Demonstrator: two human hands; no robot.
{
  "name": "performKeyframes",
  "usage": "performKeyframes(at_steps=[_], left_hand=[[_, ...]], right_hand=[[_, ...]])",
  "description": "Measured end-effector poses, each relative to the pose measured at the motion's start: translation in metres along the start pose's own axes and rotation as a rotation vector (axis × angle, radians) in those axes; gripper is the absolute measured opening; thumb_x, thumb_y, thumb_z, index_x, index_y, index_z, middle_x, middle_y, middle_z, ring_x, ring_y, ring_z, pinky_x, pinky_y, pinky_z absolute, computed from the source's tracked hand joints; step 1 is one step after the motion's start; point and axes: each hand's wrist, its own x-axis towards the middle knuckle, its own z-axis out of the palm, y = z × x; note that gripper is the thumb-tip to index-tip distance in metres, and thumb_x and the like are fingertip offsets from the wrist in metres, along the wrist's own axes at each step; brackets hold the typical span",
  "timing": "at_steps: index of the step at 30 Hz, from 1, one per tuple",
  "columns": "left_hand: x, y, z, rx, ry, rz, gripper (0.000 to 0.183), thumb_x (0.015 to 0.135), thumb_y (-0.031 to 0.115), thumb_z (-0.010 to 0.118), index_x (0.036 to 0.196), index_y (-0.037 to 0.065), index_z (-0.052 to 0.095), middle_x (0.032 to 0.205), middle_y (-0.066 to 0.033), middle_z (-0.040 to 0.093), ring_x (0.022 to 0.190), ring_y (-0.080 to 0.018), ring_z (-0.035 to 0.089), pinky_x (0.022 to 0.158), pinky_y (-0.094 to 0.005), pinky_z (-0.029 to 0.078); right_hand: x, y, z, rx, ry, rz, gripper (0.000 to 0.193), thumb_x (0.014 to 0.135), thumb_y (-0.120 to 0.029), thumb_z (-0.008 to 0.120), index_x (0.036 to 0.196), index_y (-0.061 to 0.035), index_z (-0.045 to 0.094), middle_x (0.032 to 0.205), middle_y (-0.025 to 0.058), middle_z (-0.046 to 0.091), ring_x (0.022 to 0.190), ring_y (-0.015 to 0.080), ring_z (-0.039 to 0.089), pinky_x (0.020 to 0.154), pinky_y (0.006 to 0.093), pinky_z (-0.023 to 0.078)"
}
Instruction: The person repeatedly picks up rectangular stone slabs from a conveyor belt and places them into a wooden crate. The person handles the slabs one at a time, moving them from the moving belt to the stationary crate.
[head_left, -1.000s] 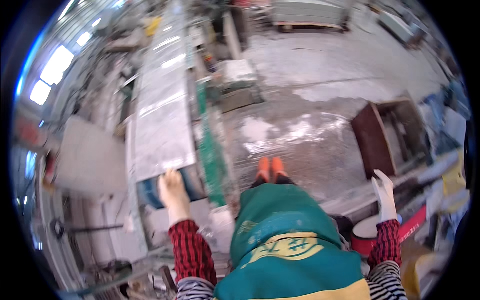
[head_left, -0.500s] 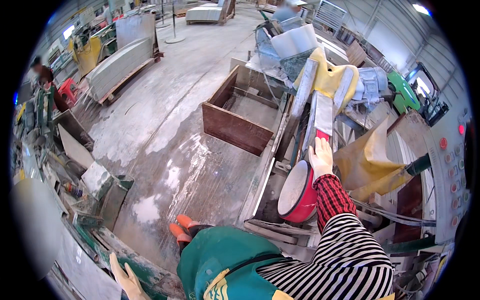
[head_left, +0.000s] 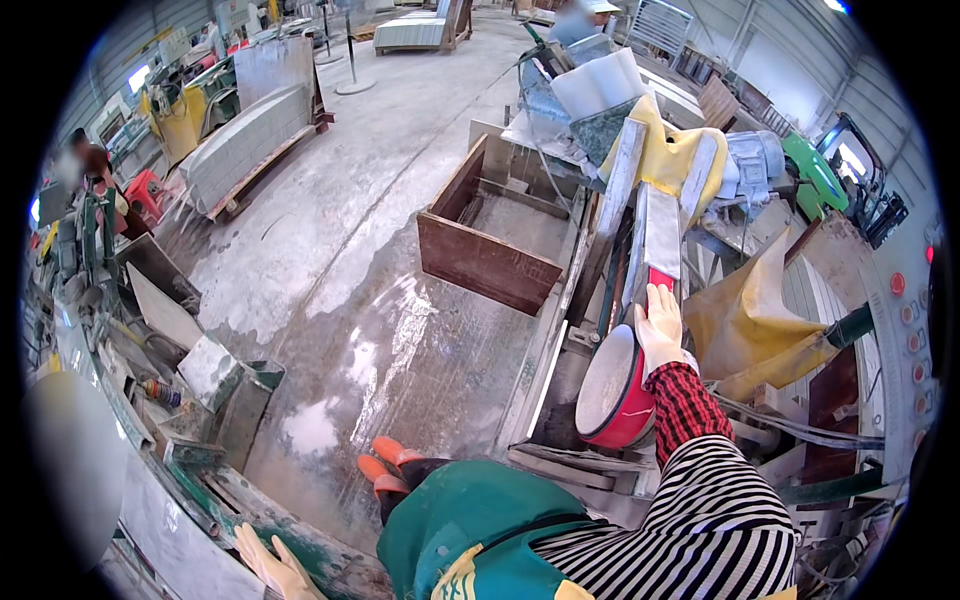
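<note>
My right hand (head_left: 660, 330), in a pale glove, lies flat with its fingers stretched out at the red near end (head_left: 661, 277) of a long machine beam. A pale grey slab (head_left: 661, 230) forms the beam's top beyond my fingertips. Just left of my wrist is a red drum (head_left: 637, 408) with a dusty whitish face (head_left: 605, 385). My left hand (head_left: 272, 566), also gloved, is low at the left, fingers apart and holding nothing visible. It is over or against a green-framed bench with a grey slab (head_left: 190, 530); contact cannot be made out.
A brown open-topped box (head_left: 490, 265) stands on the wet floor ahead. Yellow sheeting (head_left: 745, 310) hangs right of the beam. A control panel (head_left: 905, 340) with red buttons is at the far right. Stacked slabs (head_left: 245, 145) lie farther left. Another person (head_left: 90, 165) is at the left edge.
The whole view has shifted, so the machine and floor sit slightly farther right. My right hand stays by the red end. My left hand remains low at the left, fingers still apart.
</note>
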Motion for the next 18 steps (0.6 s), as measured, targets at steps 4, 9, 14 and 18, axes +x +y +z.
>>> performKeyframes(at_steps=[4,9,14,18], left_hand=[[-0.001,0.017,-0.005,0.146,0.035,0.129,0.054,0.094,-0.007,0.060,0.147,0.001,0.051,0.160,-0.0166,0.044,0.148,-0.0302,0.039,0.122,-0.0387,0.031],[-0.001,0.023,-0.023,0.171,0.050,0.262,0.045,0.097,0.016,0.068,0.138,-0.002,0.062,0.147,-0.0281,0.055,0.140,-0.0433,0.048,0.119,-0.0514,0.035],[0.001,0.010,-0.018,0.223,0.031,0.294,0.046,0.098,0.017,0.068,0.139,-0.002,0.061,0.148,-0.0277,0.054,0.142,-0.0433,0.047,0.121,-0.0520,0.034],[0.017,-0.083,0.014,0.135,0.053,0.407,0.045,0.097,0.017,0.069,0.137,-0.004,0.062,0.146,-0.0284,0.056,0.141,-0.0435,0.047,0.121,-0.0520,0.033]], right_hand=[[-0.005,0.007,0.006,-0.011,0.011,0.026,0.057,0.089,-0.023,0.073,0.140,-0.0046,0.057,0.146,0.0190,0.056,0.137,0.0360,0.051,0.118,0.0442,0.039],[-0.008,0.004,0.004,0.021,0.038,-0.006,0.056,0.087,-0.020,0.074,0.138,-0.0038,0.058,0.144,0.0220,0.057,0.135,0.0388,0.052,0.117,0.0457,0.040],[-0.012,-0.003,-0.011,0.065,0.008,0.014,0.058,0.086,-0.018,0.075,0.139,-0.0027,0.057,0.144,0.0255,0.056,0.134,0.0427,0.052,0.117,0.0474,0.040],[-0.011,-0.016,-0.021,0.112,0.129,-0.046,0.048,0.079,-0.013,0.076,0.124,-0.0023,0.060,0.122,0.0190,0.061,0.119,0.0394,0.057,0.107,0.0471,0.045]])
